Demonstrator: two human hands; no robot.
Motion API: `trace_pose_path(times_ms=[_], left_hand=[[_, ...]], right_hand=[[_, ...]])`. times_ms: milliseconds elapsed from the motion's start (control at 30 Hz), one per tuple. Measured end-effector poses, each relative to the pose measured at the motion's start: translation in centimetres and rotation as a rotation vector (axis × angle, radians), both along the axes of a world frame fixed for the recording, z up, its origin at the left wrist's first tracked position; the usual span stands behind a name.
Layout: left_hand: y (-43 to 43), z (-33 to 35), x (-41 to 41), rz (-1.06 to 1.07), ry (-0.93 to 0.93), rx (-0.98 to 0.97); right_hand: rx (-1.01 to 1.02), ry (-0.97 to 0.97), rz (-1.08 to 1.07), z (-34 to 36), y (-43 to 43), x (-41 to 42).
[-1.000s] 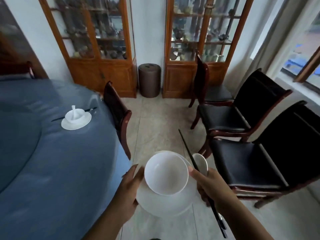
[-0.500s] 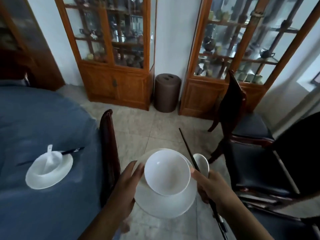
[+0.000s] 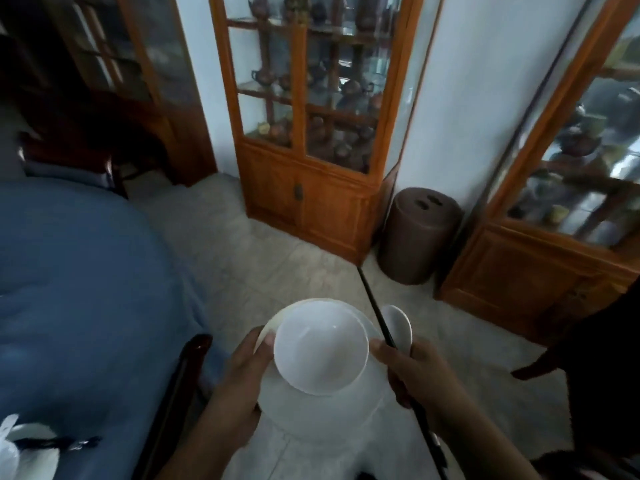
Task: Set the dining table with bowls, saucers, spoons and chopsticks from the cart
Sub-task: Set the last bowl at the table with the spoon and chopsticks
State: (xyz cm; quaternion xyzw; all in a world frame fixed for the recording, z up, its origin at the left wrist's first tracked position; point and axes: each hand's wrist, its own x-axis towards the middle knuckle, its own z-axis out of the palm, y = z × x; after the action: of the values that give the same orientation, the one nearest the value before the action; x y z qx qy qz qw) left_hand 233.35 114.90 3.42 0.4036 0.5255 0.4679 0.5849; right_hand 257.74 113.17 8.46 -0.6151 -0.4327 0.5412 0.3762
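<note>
White, plain: bowl [image 3: 320, 346], saucer [image 3: 322, 414], spoon [image 3: 400, 325]. Black: chopsticks [image 3: 377, 315]. Blue, plain: tablecloth [image 3: 86, 289], left. Brown: stool [image 3: 420, 235]. Orange-brown wood: cabinet [image 3: 311, 188]. Floor [image 3: 249, 268] is seen as pale, possibly marbled.

Both hands [image 3: 239, 386] carry bowl [image 3: 320, 348] on saucer [image 3: 322, 410].

A round table [image 3: 79, 289] draped in a blue cloth fills the left side, and at its near edge, in the lower left corner, lies a white place setting [image 3: 20, 445], blurred and partly cut off, with dark chopsticks [image 3: 65, 443] lying beside it on the cloth. The pale tiled floor [image 3: 249, 258] carries a wooden glass-fronted cabinet [image 3: 311, 161] against the wall, a brown cylindrical bin [image 3: 417, 235] just beside it and a second cabinet [image 3: 540, 268] to the right. A dark wooden chair back [image 3: 180, 382] stands against the table's edge.
</note>
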Motion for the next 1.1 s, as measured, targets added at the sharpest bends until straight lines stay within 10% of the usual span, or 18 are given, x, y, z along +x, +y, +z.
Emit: trace_pose_path(times_ms=[333,1100], left_hand=[[22.0,2.6,-3.0,0.353,-0.032,0.03],[69.8,1.8,-34.3,0.851,-0.068,0.007]], right_hand=[[-0.106,-0.005,0.398,1.6,33.4,-4.3],[-0.096,0.037,0.864,-1.2,91.2,-43.2]])
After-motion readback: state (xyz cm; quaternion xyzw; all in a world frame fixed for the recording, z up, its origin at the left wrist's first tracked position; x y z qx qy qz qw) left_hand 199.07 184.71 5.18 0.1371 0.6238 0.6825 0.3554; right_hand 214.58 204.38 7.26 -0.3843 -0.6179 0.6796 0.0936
